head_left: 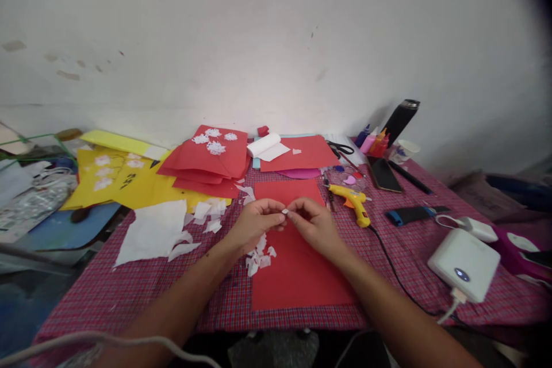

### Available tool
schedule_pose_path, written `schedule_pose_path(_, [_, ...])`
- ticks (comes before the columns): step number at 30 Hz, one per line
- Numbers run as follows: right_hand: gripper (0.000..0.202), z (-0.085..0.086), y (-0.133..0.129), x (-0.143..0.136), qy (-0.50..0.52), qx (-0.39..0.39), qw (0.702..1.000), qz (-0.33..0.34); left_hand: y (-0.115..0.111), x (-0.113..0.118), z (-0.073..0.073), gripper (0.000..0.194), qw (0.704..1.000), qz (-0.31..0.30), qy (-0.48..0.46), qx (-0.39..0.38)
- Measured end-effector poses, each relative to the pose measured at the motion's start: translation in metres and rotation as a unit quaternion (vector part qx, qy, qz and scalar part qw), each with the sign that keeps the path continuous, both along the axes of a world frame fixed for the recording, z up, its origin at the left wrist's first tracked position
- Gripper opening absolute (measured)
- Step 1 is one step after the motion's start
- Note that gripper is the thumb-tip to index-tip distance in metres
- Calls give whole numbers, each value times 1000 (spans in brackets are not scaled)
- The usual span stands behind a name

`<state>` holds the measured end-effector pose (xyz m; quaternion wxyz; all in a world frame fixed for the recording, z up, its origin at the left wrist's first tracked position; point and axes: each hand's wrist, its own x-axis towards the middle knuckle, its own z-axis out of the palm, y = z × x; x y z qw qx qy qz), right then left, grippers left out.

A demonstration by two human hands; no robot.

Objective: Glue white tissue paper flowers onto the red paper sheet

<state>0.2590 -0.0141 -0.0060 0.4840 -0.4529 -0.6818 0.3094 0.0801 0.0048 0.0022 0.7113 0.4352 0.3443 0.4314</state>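
Two hands, left point(259, 221) and right point(314, 221), pinch one white scrap point(285, 212) above red paper's point(297, 276) bare middle.

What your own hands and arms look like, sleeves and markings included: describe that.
The left hand and right hand are gloveless, with no ring or watch visible. Both forearms show no sleeves. A small, dark mark shows near the left wrist.

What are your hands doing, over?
Both hands, left and right, pinching small white piece. Piece above red sheet. Paper scraps beside sheet; glue gun right of hands. Over.
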Motion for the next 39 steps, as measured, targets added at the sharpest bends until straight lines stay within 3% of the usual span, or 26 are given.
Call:
schedule_pose_path(6, [6, -2, 1, 1, 11, -20, 1000, 16, 1, 1, -3, 21, 999, 7, 39, 35])
schedule_pose_path(11, [14, -4, 0, 1, 28, -31, 999, 32, 1, 0, -1, 24, 1000, 1, 20, 21])
schedule_pose_path(25, [9, 11, -4, 1, -32, 53, 997, 52, -1, 1, 0, 31, 999, -33, 22, -18])
schedule_pose_path(29, [7, 14, 1, 14, -28, 37, 999, -4, 0, -2, -3, 26, 995, -16, 83, 55])
schedule_pose_path(31, [8, 17, 8, 28, -15, 20, 997, -79, 1, -6, -3, 18, 969, 6, 184, 166])
schedule_pose_path(33, [11, 21, 17, 42, -59, -2, 989, -133, 1, -10, -3, 13, 908, 3, 291, 303])
schedule_pose_path(35, [12, 23, 27, 52, -168, -8, 975, -144, 0, -13, -3, 13, 839, -28, 355, 411])
schedule_pose_path(37, [14, 22, 34, 56, -255, -18, 956, -143, -1, -14, -3, 15, 791, -69, 385, 471])
schedule_pose_path(39, [16, 18, 39, 54, -289, -27, 946, -146, -2, -13, -5, 16, 761, -102, 412, 491])
